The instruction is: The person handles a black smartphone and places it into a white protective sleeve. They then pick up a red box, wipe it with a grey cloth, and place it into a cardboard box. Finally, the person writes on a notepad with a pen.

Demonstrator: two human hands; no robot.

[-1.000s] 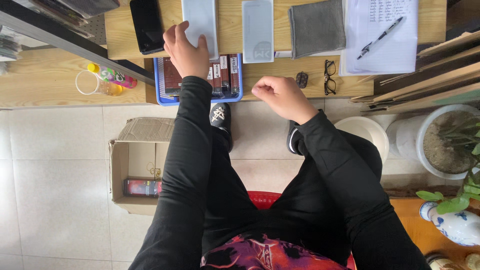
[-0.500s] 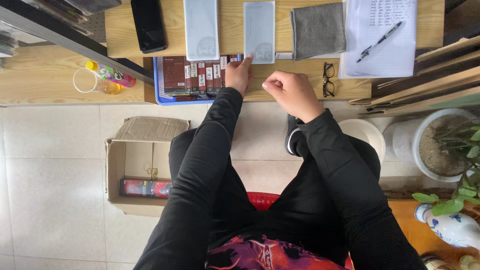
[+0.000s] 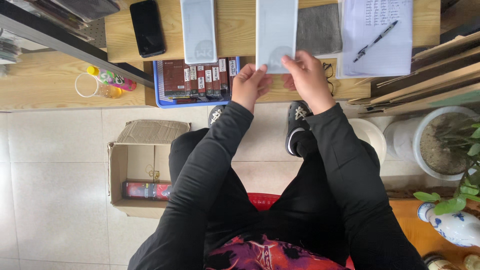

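Both my hands hold the near end of a long pale grey flat pouch (image 3: pixel 276 30) above the wooden table (image 3: pixel 122 45). My left hand (image 3: pixel 251 85) pinches its lower left corner. On its lower right edge sits my right hand (image 3: pixel 306 75). A second pale grey pouch (image 3: pixel 198 29) lies flat to the left. Under the table edge a blue tray (image 3: pixel 160 92) holds a row of dark red boxes (image 3: pixel 200 77).
A black phone (image 3: pixel 147 27), a grey cloth (image 3: pixel 320 27) and a sheet of paper with a pen (image 3: pixel 376 34) lie on the table. An open cardboard box (image 3: pixel 135 172) sits on the tiled floor at left. Potted plant (image 3: pixel 447 145) and vase (image 3: pixel 450 222) stand at right.
My left hand left the blue tray of boxes and moved right to join my right hand. Both hands took hold of the right pouch and lifted its near end.
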